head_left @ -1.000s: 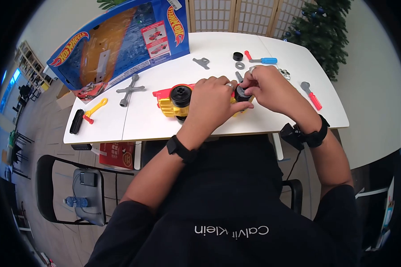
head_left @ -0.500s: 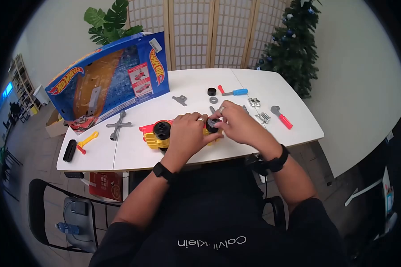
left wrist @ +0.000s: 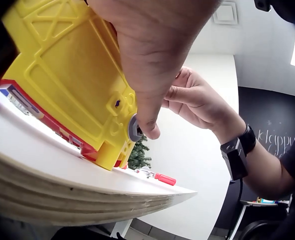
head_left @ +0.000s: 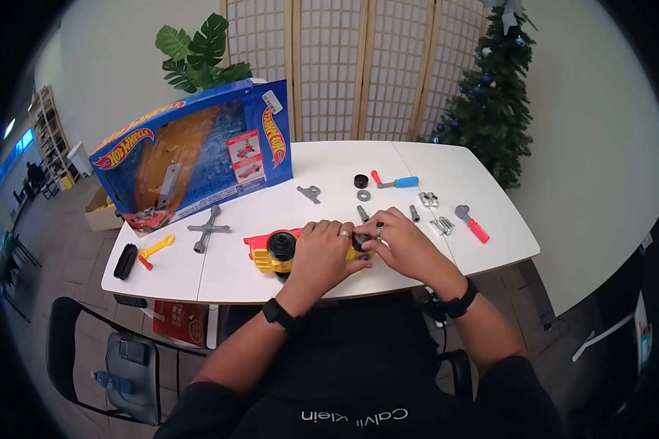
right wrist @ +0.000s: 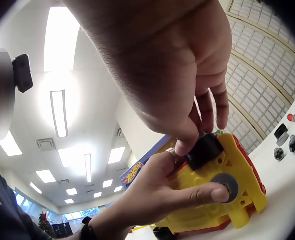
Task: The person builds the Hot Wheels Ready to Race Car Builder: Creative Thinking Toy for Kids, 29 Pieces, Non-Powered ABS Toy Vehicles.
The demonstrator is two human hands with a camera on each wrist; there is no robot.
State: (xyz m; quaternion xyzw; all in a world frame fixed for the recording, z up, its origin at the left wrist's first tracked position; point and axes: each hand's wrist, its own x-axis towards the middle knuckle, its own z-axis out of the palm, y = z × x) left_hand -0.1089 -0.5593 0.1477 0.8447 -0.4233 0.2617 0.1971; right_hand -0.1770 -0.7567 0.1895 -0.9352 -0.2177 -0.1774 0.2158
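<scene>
A red and yellow toy car [head_left: 263, 260] lies on its side on the white table, its yellow underside [left wrist: 77, 70] facing the person. My left hand [head_left: 321, 256] grips it across the middle. The left thumb presses on a grey disc [right wrist: 226, 178] on the underside. At the car's right end, my right hand [head_left: 401, 245] pinches a black wheel [right wrist: 206, 151] between thumb and fingers; the hands partly cover that wheel in the head view. Another black wheel [head_left: 281, 246] shows at the car's left end.
The Hot Wheels box [head_left: 198, 157] stands at the back left. A grey cross wrench [head_left: 209, 230] and yellow wrench [head_left: 157, 246] lie left; a black tyre [head_left: 361, 181], grey ring [head_left: 363, 195], blue-handled tool [head_left: 399, 182], silver parts [head_left: 441, 225] and red-handled tool [head_left: 473, 224] lie beyond and right.
The head view has tilted upward, so the table sits lower in it. My right fingers have shifted around the wheel, while the left hand keeps its hold on the car.
</scene>
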